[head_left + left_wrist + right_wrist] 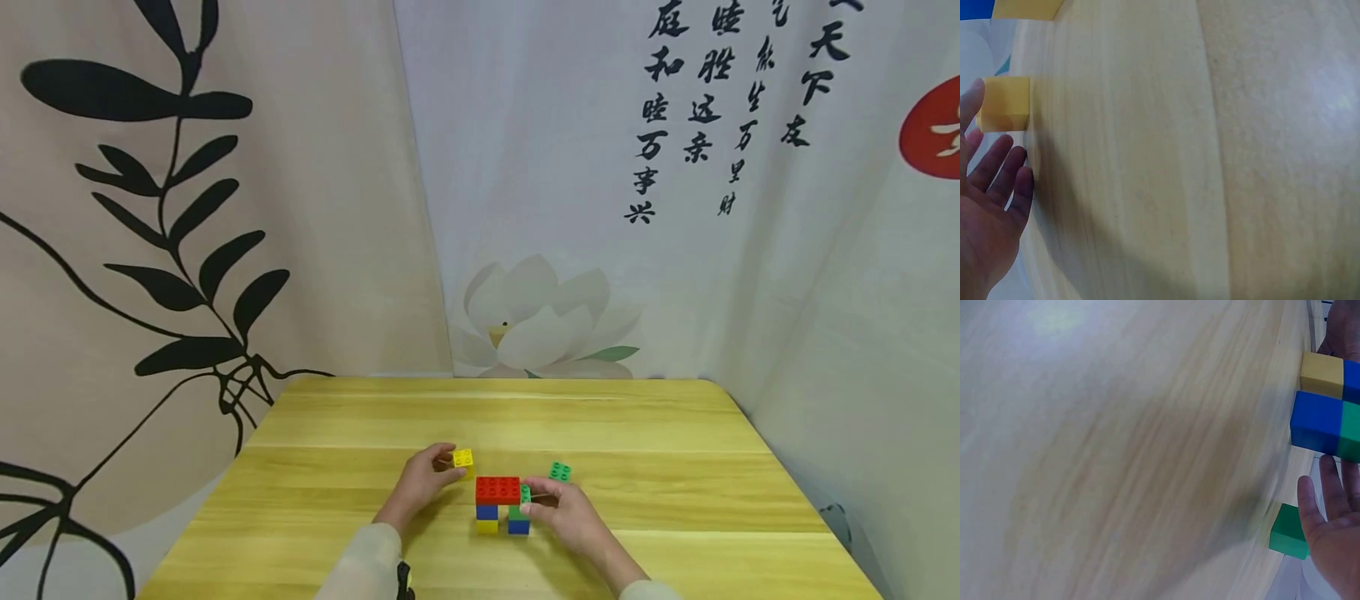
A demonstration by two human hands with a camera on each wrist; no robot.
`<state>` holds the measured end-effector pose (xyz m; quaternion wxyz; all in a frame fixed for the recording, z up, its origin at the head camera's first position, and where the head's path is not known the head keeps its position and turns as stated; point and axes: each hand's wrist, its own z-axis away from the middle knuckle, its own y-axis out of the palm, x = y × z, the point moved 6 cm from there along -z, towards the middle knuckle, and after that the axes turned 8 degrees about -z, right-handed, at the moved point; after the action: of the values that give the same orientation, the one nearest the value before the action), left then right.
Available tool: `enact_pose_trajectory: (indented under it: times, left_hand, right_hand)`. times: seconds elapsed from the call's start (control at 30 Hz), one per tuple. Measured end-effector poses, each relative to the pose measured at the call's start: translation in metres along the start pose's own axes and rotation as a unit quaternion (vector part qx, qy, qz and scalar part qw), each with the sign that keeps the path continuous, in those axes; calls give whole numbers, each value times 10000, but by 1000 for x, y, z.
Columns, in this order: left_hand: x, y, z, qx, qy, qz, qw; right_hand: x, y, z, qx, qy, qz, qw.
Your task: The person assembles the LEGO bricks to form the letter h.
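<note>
A small structure of toy building bricks stands on the table. Its long red brick [497,490] bridges two columns: a blue brick [487,512] over a yellow brick [487,527] on the left, a green brick [516,512] over a blue brick [518,527] on the right. My right hand [567,515] pinches a small green brick [526,494] against the red brick's right end. My left hand [423,482] holds a separate yellow brick [462,458] between thumb and index finger, left of the structure; its other fingers are spread in the left wrist view.
Another green brick [560,472] lies behind the right hand. The wooden table [637,417] has its far edge near a printed curtain [360,208] with plants and writing.
</note>
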<state>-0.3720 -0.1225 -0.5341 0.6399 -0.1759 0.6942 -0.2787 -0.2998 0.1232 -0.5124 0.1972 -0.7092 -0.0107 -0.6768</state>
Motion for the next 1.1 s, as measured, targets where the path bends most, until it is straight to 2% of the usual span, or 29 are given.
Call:
enact_pose_trajectory:
  times: [0.17, 0.43, 0.8, 1.0, 1.1]
  left_hand:
    - [2, 1, 0, 0, 46, -105, 9999]
    - [0, -4, 2, -188, 240, -41, 9995]
    - [2, -23, 6, -384, 34, 302, 9988]
    - [-10, -36, 13, -507, -52, 610, 9968]
    - [-19, -40, 18, -463, -49, 680, 9966]
  right_hand:
    - [1, 2, 2, 18, 20, -32, 10000]
    - [3, 2, 1, 24, 43, -19, 10000]
    - [3, 2, -1, 64, 101, -21, 9999]
    - [3, 2, 1, 66, 126, 8, 9999]
    - [4, 2, 2, 62, 115, -11, 9999]
